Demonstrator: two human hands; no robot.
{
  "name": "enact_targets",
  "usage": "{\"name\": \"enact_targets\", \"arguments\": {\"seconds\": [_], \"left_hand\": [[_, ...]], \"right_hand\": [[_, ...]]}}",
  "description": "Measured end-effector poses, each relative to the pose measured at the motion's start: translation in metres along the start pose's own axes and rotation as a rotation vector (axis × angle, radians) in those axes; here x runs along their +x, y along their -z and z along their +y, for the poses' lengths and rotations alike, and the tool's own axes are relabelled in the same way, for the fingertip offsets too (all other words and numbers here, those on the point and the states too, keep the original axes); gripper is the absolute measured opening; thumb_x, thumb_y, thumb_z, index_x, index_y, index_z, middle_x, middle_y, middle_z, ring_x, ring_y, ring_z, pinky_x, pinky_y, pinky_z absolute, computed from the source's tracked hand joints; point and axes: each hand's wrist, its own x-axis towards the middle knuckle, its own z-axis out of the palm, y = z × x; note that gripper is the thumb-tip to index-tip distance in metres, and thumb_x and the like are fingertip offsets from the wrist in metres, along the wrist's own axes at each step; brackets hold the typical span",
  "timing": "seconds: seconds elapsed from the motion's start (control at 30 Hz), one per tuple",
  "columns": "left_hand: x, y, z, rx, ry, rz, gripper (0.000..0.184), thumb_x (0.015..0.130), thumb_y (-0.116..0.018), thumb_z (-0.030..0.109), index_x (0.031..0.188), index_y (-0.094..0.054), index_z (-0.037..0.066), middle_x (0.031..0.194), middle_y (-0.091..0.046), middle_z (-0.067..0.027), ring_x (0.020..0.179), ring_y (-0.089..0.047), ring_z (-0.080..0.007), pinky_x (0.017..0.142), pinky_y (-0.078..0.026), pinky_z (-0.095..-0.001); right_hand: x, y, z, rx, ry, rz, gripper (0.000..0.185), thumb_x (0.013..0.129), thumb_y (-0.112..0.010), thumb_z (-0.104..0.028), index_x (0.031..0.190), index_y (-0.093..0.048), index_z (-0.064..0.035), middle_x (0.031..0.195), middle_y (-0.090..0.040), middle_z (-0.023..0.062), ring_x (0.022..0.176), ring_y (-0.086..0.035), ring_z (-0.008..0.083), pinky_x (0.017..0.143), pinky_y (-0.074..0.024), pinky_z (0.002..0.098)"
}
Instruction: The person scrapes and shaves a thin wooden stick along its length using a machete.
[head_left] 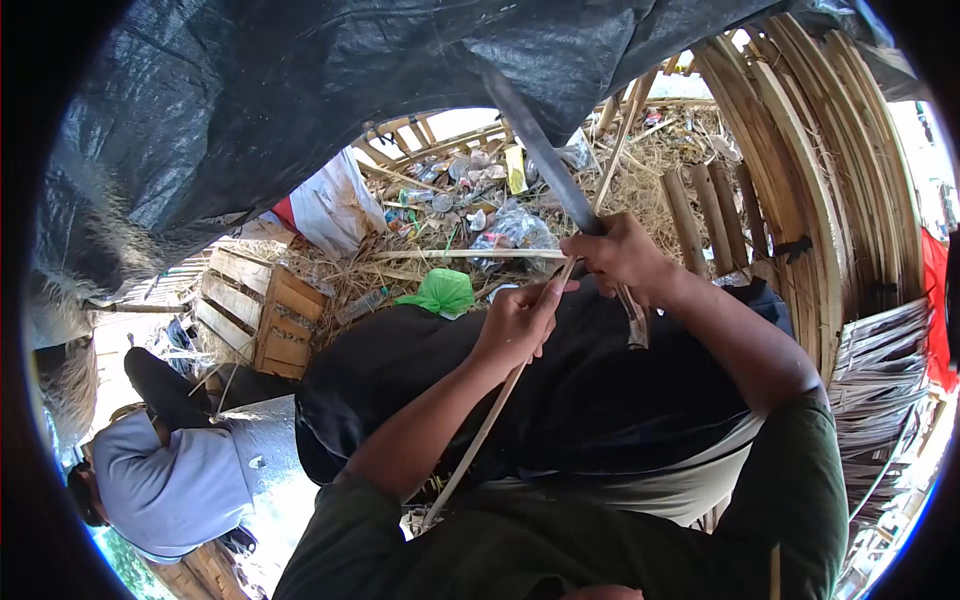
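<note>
My left hand [515, 325] is closed around a long, thin bamboo strip [478, 447]. The strip slants from near my lap up past my right hand. In my right hand [622, 258] is the handle of a machete [545, 157]. Its long grey blade points up and away from me, and the butt of the handle shows below my fist. The two hands are close together over my dark-clothed legs [420, 370]. Near the right hand the strip and the machete cross; whether the blade's edge touches the strip is hidden by my fingers.
A black tarp [250, 110] hangs low overhead. Beyond my legs lie straw and litter, with a green plastic bag [443, 291]. A wooden crate [290, 318] stands left, near a seated person [175, 480] in a light shirt. Bundled bamboo slats [800, 190] rise at the right.
</note>
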Motion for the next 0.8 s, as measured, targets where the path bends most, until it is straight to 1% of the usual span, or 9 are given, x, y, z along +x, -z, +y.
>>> {"name": "enact_targets", "arguments": {"seconds": [0.07,0.17,0.27,0.37,0.47,0.57,0.6,0.77,0.8], "left_hand": [[-0.006,0.006,0.003,0.032,0.028,-0.164,0.052,0.103,-0.048,0.048,0.103,-0.067,0.000,0.066,-0.059,-0.0021,0.054,-0.061,-0.0093,0.049,-0.049,-0.0233],[-0.023,0.027,-0.003,-0.009,0.233,-0.603,0.054,0.104,-0.042,0.049,0.096,-0.064,0.001,0.078,-0.063,-0.0060,0.074,-0.069,-0.0160,0.068,-0.056,-0.0300],[-0.034,0.037,-0.008,0.208,0.079,-0.899,0.055,0.103,-0.040,0.053,0.092,-0.058,0.002,0.084,-0.063,-0.0099,0.083,-0.071,-0.0244,0.080,-0.056,-0.0364],[-0.040,0.026,-0.010,0.138,0.025,-0.745,0.052,0.104,-0.039,0.051,0.088,-0.055,0.004,0.080,-0.063,-0.0094,0.078,-0.071,-0.0240,0.073,-0.058,-0.0353],[-0.057,-0.006,-0.005,0.012,0.100,-0.545,0.051,0.104,-0.039,0.052,0.082,-0.051,0.009,0.067,-0.057,-0.0048,0.061,-0.065,-0.0161,0.055,-0.054,-0.0288],[-0.067,-0.026,-0.007,-0.048,0.088,-0.254,0.046,0.105,-0.038,0.049,0.078,-0.046,0.013,0.055,-0.045,0.0025,0.043,-0.048,-0.0066,0.038,-0.040,-0.0202],[-0.069,-0.033,-0.010,-0.179,0.106,-0.208,0.046,0.104,-0.040,0.053,0.077,-0.043,0.015,0.051,-0.037,0.0054,0.038,-0.036,-0.0036,0.034,-0.029,-0.0188],[-0.083,-0.036,0.008,-0.262,0.194,-0.142,0.047,0.102,-0.043,0.055,0.077,-0.042,0.015,0.052,-0.036,0.0048,0.038,-0.032,-0.0043,0.035,-0.024,-0.0195],[-0.083,-0.035,0.009,-0.264,0.196,-0.134,0.047,0.102,-0.044,0.055,0.077,-0.043,0.015,0.052,-0.036,0.0048,0.037,-0.032,-0.0044,0.034,-0.025,-0.0194]], "right_hand": [[-0.006,0.006,-0.002,0.092,0.013,0.041,0.030,0.084,-0.075,-0.021,0.077,-0.058,0.0031,0.057,-0.047,0.0005,0.040,-0.043,0.0105,0.036,-0.0335,0.0288],[-0.013,0.023,-0.007,0.176,0.052,0.076,0.025,0.084,-0.072,-0.016,0.078,-0.057,0.0030,0.057,-0.045,-0.0003,0.039,-0.040,0.0100,0.036,-0.0321,0.0290],[-0.022,0.039,-0.014,0.287,0.112,0.067,0.020,0.085,-0.070,-0.014,0.081,-0.057,0.0018,0.055,-0.041,-0.0021,0.038,-0.036,0.0099,0.036,-0.0301,0.0299],[-0.027,0.053,-0.018,0.268,0.154,0.115,0.020,0.084,-0.071,-0.013,0.082,-0.058,0.0015,0.055,-0.042,-0.0017,0.038,-0.036,0.0098,0.036,-0.0293,0.0301],[-0.023,0.072,-0.012,0.197,0.193,0.117,0.021,0.083,-0.074,-0.014,0.082,-0.059,0.0009,0.056,-0.042,-0.0009,0.038,-0.038,0.0105,0.036,-0.0290,0.0299],[-0.014,0.089,-0.006,0.061,0.264,0.170,0.031,0.083,-0.079,-0.022,0.081,-0.059,0.0018,0.056,-0.044,-0.0004,0.038,-0.039,0.0109,0.035,-0.0296,0.0299],[-0.018,0.092,-0.010,0.002,0.266,0.180,0.034,0.082,-0.080,-0.024,0.081,-0.059,0.0021,0.056,-0.045,-0.0003,0.038,-0.040,0.0108,0.035,-0.0298,0.0299],[-0.008,0.096,-0.005,-0.117,0.283,0.199,0.043,0.083,-0.081,-0.034,0.081,-0.060,0.0032,0.054,-0.046,0.0003,0.037,-0.041,0.0100,0.036,-0.0320,0.0295],[-0.011,0.094,-0.008,-0.099,0.324,0.205,0.049,0.086,-0.077,-0.043,0.079,-0.060,0.0032,0.051,-0.045,-0.0001,0.036,-0.041,0.0100,0.034,-0.0322,0.0296]]}}
